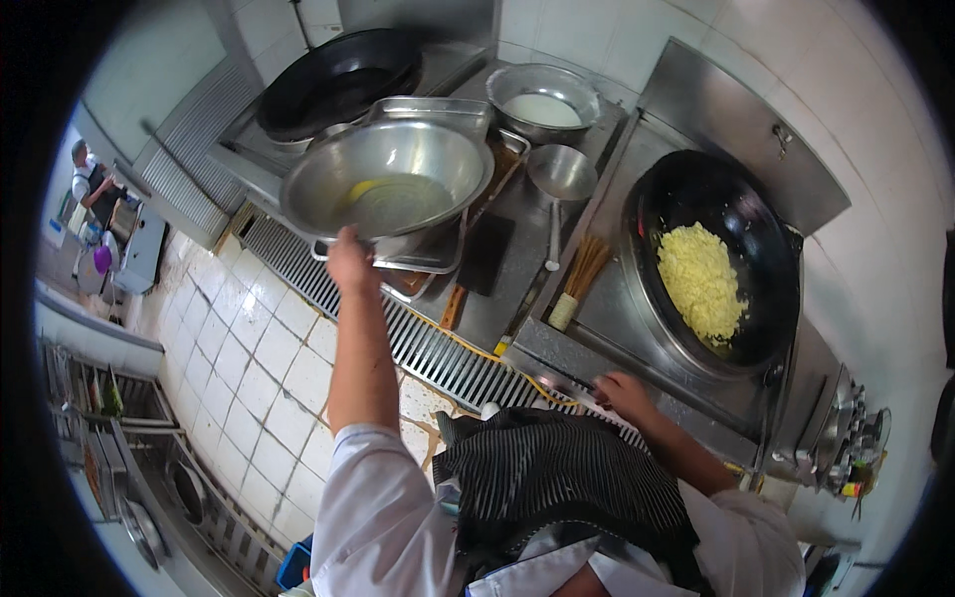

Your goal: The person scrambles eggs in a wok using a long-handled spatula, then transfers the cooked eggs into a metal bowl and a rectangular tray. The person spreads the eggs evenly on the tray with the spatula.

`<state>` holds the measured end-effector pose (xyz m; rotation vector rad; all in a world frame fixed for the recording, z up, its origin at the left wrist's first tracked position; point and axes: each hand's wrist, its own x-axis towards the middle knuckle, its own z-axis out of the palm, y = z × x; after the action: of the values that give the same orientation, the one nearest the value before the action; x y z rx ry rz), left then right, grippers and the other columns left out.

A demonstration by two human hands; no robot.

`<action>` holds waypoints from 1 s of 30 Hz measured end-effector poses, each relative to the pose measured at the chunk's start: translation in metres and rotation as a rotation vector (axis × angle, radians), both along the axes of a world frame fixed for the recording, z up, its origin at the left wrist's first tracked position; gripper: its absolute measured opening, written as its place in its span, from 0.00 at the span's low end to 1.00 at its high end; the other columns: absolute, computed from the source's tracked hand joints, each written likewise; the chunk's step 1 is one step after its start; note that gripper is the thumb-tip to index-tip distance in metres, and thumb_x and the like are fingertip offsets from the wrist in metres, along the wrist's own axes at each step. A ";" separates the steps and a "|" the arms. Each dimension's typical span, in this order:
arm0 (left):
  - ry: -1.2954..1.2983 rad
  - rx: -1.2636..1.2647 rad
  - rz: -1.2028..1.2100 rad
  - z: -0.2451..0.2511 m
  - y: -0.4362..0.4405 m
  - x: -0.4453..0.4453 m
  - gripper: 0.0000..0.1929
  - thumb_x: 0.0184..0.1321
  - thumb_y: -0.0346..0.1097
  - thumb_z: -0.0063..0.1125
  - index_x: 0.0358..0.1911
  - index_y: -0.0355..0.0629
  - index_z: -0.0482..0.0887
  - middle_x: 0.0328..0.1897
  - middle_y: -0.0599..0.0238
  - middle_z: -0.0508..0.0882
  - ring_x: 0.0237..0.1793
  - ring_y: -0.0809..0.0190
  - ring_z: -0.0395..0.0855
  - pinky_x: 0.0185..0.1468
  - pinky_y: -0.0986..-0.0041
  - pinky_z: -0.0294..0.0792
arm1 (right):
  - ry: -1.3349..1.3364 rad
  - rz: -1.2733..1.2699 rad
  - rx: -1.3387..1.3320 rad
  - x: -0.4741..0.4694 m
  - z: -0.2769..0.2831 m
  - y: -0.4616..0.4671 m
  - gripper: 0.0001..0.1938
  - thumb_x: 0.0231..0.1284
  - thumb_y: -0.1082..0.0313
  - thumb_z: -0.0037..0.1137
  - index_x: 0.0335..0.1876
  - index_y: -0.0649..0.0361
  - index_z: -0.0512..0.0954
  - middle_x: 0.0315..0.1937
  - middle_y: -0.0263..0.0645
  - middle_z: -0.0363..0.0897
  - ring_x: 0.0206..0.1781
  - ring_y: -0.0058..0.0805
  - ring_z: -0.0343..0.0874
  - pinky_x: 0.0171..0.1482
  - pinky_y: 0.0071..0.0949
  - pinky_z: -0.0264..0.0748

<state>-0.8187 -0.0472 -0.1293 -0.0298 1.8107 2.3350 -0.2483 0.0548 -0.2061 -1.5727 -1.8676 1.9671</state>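
Observation:
My left hand (351, 261) grips the near rim of a wide stainless steel basin (448, 157). A little clear liquid with a yellow tint lies in its bottom. The basin is above metal trays (429, 108) on the counter. My right hand (625, 394) is low by the front edge of the stove, its fingers curled; whether it holds anything is unclear. Beyond it, a black wok (761, 298) holds a heap of yellow scrambled egg (700, 280). A wok brush (586, 272) of bamboo bristles lies left of this wok.
A steel ladle (561, 175) and a cleaver (481, 257) with a wooden handle lie on the counter. Behind them stands a bowl of whitish liquid (543, 101). Another wok (339, 82) sits far left. A floor grate (418, 347) runs along the counter. A person (93, 183) stands in the distance.

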 end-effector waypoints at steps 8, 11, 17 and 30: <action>-0.056 0.024 -0.188 0.048 -0.119 0.054 0.10 0.63 0.34 0.60 0.42 0.36 0.82 0.42 0.62 0.85 0.43 0.62 0.81 0.48 0.67 0.74 | 0.054 0.248 0.092 -0.076 -0.025 -0.004 0.20 0.70 0.51 0.53 0.46 0.62 0.84 0.34 0.41 0.87 0.35 0.31 0.84 0.42 0.38 0.81; -0.042 0.134 -0.213 0.037 -0.142 0.077 0.15 0.62 0.32 0.58 0.49 0.30 0.82 0.51 0.56 0.85 0.52 0.57 0.82 0.58 0.64 0.72 | -0.006 0.293 0.148 -0.067 -0.026 -0.013 0.22 0.68 0.48 0.53 0.47 0.62 0.85 0.38 0.43 0.88 0.39 0.36 0.86 0.46 0.42 0.81; -0.148 0.072 -0.242 0.011 -0.139 0.100 0.26 0.61 0.35 0.56 0.62 0.29 0.76 0.62 0.54 0.81 0.63 0.53 0.77 0.70 0.58 0.66 | -0.081 0.200 0.108 -0.029 -0.036 -0.028 0.24 0.66 0.47 0.50 0.45 0.63 0.86 0.39 0.48 0.89 0.42 0.43 0.87 0.50 0.44 0.80; -0.059 0.069 -0.395 0.074 -0.107 0.252 0.13 0.61 0.39 0.59 0.41 0.35 0.82 0.46 0.56 0.82 0.46 0.56 0.78 0.53 0.61 0.70 | 0.180 0.141 0.249 0.071 -0.074 -0.025 0.19 0.73 0.52 0.52 0.41 0.64 0.82 0.31 0.40 0.86 0.30 0.27 0.83 0.32 0.31 0.78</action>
<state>-0.5667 -0.1539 -0.0551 0.2429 1.5408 2.0893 -0.1770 0.0299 -0.2797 -1.1888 -2.0995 1.7696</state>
